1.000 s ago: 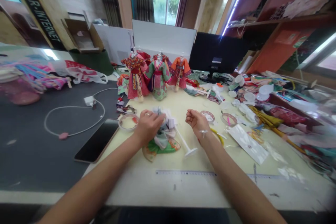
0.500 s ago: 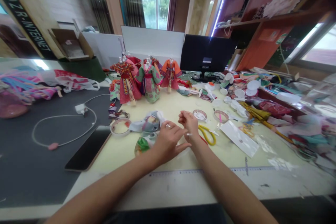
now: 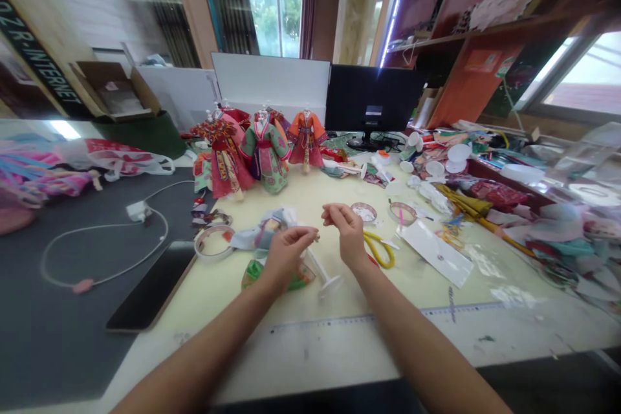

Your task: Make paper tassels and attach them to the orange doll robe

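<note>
Your left hand (image 3: 286, 257) and right hand (image 3: 345, 233) have lifted off the crumpled cloth (image 3: 259, 238), fingers half-curled above the white stand (image 3: 324, 277), any tiny pinched item impossible to tell.

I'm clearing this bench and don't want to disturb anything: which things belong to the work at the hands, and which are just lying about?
At the work:
left hand
right hand
crumpled cloth
green cloth
white doll stand
yellow scissors

Just lying about:
phone
charger cable
ruler
monitor
</note>
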